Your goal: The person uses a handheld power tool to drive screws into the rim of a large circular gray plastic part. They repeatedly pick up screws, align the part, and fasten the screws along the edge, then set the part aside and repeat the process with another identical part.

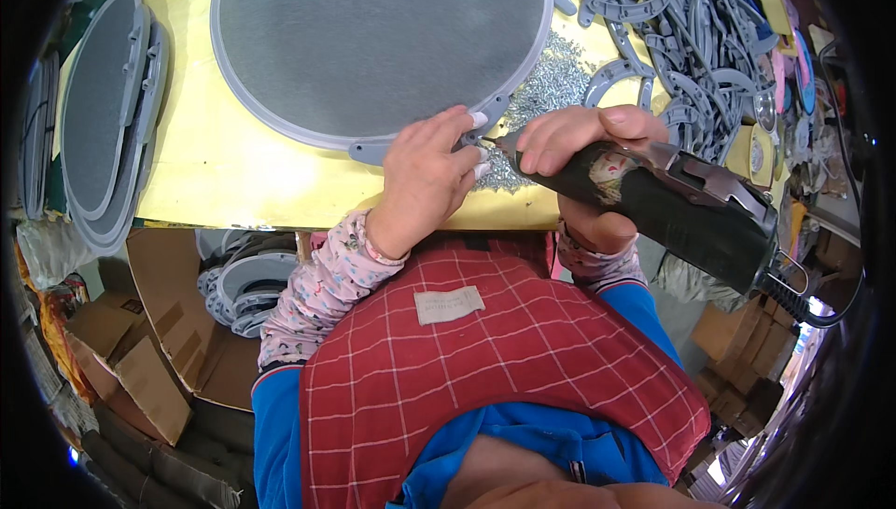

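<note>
While the left hand, bent over a curved grey bracket and partly hiding it, has an unclear grip, the right hand clasps a black electric screwdriver angled toward it, the oval grey panel, cut off above, lying just beyond and an illegible apron label below both.

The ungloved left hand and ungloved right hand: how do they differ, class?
The left hand lies over the edge of a grey round panel; the right hand grips a black power driver. The left hand has white-covered fingertips; the right hand shows none. Both have patterned sleeves.
</note>
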The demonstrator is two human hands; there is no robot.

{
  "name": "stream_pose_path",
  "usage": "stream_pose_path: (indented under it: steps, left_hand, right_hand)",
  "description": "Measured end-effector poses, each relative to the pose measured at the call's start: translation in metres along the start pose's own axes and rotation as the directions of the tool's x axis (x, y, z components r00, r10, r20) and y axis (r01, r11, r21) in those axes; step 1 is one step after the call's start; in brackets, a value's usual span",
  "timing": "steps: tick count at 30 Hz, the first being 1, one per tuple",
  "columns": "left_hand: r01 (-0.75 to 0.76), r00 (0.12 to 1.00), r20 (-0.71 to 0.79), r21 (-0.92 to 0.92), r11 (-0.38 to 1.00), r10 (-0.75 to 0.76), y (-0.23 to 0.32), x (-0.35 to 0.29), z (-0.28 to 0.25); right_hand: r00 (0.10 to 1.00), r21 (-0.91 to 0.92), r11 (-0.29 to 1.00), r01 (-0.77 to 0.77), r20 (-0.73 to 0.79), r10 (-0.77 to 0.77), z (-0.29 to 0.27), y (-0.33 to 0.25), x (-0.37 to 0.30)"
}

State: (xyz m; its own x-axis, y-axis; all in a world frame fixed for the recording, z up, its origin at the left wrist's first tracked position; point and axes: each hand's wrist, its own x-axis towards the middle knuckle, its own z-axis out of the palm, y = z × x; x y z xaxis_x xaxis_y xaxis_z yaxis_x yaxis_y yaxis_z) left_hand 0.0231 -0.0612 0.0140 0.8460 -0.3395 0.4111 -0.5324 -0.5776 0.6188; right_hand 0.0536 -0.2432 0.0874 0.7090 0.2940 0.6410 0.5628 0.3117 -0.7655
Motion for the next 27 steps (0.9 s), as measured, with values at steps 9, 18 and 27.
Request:
stream_pose_path:
  steps: [9,18,27]
  left_hand:
    - [0.053,0.997,-0.051,-0.055,0.997,-0.055,0.003,-0.001,0.001]
    - [0.071,0.996,-0.052,-0.081,0.994,-0.075,0.0,-0.002,0.005]
    - [0.049,0.998,-0.029,-0.025,0.998,-0.05,0.003,0.0,0.002]
  right_hand:
    - [0.895,0.122,0.917,-0.38,0.299,0.332,-0.015,0.014,0.006]
    - [0.996,0.172,0.982,-0.081,0.038,0.075,-0.015,0.008,0.007]
    - [0.969,0.089,0.966,-0.242,-0.024,0.245,0.006,-0.013,-0.002]
